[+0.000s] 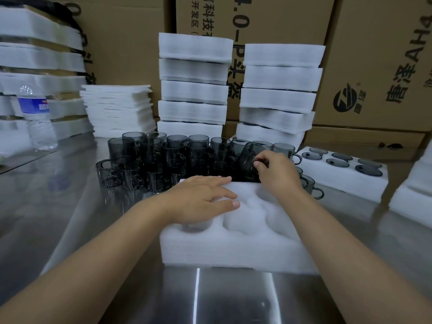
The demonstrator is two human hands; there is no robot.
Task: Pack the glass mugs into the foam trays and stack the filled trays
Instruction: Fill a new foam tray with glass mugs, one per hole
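Left grip (198,197) is lying flat, fingers straight, on the near foam tray (233,249), holding nothing; right grip (278,174) is pinching a tilted mug (248,157) at that tray's far edge. More mugs (175,155) are standing grouped on the desk (70,206) just behind; a filled tray (339,183) is lying to the right

Our left hand (201,198) hides the far-left pockets of the foam tray (233,249), and our right hand (278,171) covers part of the mug (247,155) it pinches; the label on the water bottle (37,118) is too blurred for us to read; the foam block (411,197) at right runs off the edge
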